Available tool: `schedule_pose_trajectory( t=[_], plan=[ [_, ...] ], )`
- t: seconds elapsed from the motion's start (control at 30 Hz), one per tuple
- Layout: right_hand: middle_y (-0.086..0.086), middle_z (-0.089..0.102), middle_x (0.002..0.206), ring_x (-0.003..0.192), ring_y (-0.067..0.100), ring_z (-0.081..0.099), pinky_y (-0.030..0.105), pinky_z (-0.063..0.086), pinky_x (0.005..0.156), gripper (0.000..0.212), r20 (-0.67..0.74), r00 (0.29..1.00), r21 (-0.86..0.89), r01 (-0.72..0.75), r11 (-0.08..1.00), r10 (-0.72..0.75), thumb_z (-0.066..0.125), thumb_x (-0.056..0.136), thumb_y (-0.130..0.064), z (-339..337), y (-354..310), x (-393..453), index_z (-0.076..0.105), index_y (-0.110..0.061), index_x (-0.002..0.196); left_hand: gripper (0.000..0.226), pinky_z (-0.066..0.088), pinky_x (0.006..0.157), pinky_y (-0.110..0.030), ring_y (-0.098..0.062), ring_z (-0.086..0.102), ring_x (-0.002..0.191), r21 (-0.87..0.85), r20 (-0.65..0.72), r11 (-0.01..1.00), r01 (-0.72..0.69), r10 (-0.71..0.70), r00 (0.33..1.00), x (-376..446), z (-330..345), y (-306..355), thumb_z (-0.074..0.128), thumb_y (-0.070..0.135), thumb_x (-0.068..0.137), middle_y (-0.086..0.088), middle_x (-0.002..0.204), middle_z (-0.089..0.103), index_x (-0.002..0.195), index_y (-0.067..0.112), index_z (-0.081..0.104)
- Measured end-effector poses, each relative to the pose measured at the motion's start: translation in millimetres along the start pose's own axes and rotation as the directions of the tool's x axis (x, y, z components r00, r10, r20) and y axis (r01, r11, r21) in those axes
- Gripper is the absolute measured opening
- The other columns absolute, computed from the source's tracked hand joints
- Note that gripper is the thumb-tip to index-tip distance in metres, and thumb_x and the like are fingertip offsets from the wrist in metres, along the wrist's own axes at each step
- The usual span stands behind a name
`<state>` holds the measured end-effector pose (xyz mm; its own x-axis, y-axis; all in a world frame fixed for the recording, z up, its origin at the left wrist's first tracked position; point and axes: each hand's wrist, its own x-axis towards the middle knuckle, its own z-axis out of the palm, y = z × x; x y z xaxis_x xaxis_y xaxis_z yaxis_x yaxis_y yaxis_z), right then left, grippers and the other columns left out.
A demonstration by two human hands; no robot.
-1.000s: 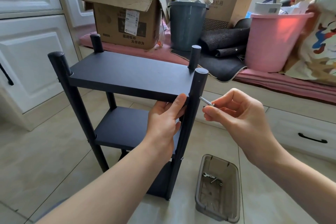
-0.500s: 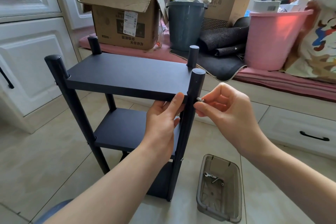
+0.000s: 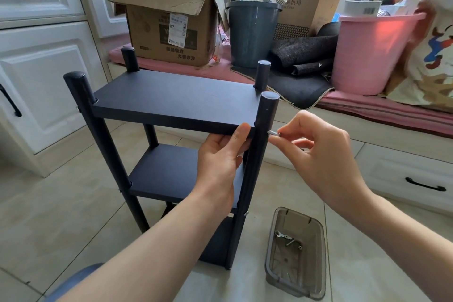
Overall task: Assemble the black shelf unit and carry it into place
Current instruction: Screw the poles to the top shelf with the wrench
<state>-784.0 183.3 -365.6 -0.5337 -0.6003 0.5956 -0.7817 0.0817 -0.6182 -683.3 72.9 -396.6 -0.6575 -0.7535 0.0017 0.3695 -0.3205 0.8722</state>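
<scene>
Right hand [image 3: 326, 154] brought screw [image 3: 273, 133] to post [image 3: 263, 135], pinching | left hand [image 3: 220, 154] grips shelf [image 3: 171, 100]

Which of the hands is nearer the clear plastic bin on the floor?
Right. The right hand pinches a screw at the near right post, almost directly above the bin. The left hand grips the top shelf edge, on the post's far side.

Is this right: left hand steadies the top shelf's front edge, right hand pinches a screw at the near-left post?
Not quite. In the head view the right hand pinches the screw against the near-right post, not the near-left one. The left hand does hold the top shelf at its front edge.
</scene>
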Motion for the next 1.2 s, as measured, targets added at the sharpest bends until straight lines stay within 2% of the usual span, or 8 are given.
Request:
schedule_pose_trajectory(
  t=[0.2,0.4,0.57,0.77,1.07,1.2],
  plan=[
    [-0.017,0.065,0.073,0.072,0.007,0.066,0.023,0.054,0.069,0.019,0.001,0.997,-0.072,0.080,0.994,-0.081,0.083,0.078,-0.014,-1.0,-2.2,-0.9,0.065,-0.008,0.081,0.024,0.044,0.075,-0.022,-0.007,0.075,0.091,0.002,0.003,1.000,-0.005,0.005,1.000,-0.9,0.7,0.5,0.069,0.039,0.073,0.009,0.093,0.079,0.093,0.025,0.066],
    [-0.014,0.064,0.069,0.072,0.002,0.064,0.013,0.050,0.065,0.020,-0.005,1.000,-0.020,0.019,1.000,-0.019,0.083,0.077,-0.015,3.7,-3.4,-1.3,0.064,-0.012,0.075,0.024,0.042,0.079,-0.028,-0.005,0.074,0.091,0.018,0.005,1.000,-0.012,0.011,1.000,-0.8,-0.5,0.2,0.069,0.041,0.074,0.010,0.093,0.079,0.093,0.026,0.067],
    [-0.010,0.067,0.070,0.069,0.009,0.068,0.029,0.056,0.067,0.017,-0.009,0.998,0.049,-0.054,0.997,0.055,0.081,0.080,-0.021,-0.4,-1.6,0.6,0.064,-0.019,0.077,0.024,0.043,0.078,-0.026,-0.008,0.075,0.093,0.020,0.017,1.000,-0.011,0.010,1.000,0.3,-0.9,-0.2,0.070,0.041,0.074,0.008,0.095,0.079,0.093,0.026,0.066],
    [-0.013,0.066,0.069,0.069,0.005,0.066,0.019,0.053,0.062,0.022,0.000,1.000,0.038,-0.026,0.999,0.026,0.083,0.077,-0.015,5.1,-3.1,-0.6,0.061,-0.019,0.075,0.022,0.045,0.077,-0.024,-0.007,0.075,0.092,0.011,0.017,1.000,-0.018,0.018,1.000,0.3,-1.3,-0.4,0.070,0.040,0.075,0.010,0.094,0.078,0.092,0.027,0.066],
    [-0.018,0.065,0.073,0.074,0.006,0.065,0.017,0.052,0.068,0.019,0.006,0.997,-0.039,0.071,0.997,-0.071,0.082,0.079,-0.013,3.8,-6.0,-1.3,0.063,-0.012,0.080,0.023,0.044,0.079,-0.030,-0.008,0.075,0.093,0.021,0.004,1.000,-0.022,0.022,1.000,1.0,-0.9,0.2,0.071,0.041,0.073,0.011,0.095,0.078,0.092,0.028,0.067],
    [-0.012,0.066,0.071,0.071,0.007,0.067,0.018,0.054,0.065,0.024,0.019,0.999,0.061,-0.036,0.997,0.035,0.081,0.079,-0.012,3.7,-7.4,-0.2,0.059,-0.019,0.075,0.025,0.044,0.078,-0.029,-0.010,0.075,0.094,0.032,0.015,0.999,-0.024,0.024,1.000,1.4,-1.6,0.6,0.070,0.042,0.074,0.009,0.096,0.078,0.094,0.026,0.067]
  ],
)
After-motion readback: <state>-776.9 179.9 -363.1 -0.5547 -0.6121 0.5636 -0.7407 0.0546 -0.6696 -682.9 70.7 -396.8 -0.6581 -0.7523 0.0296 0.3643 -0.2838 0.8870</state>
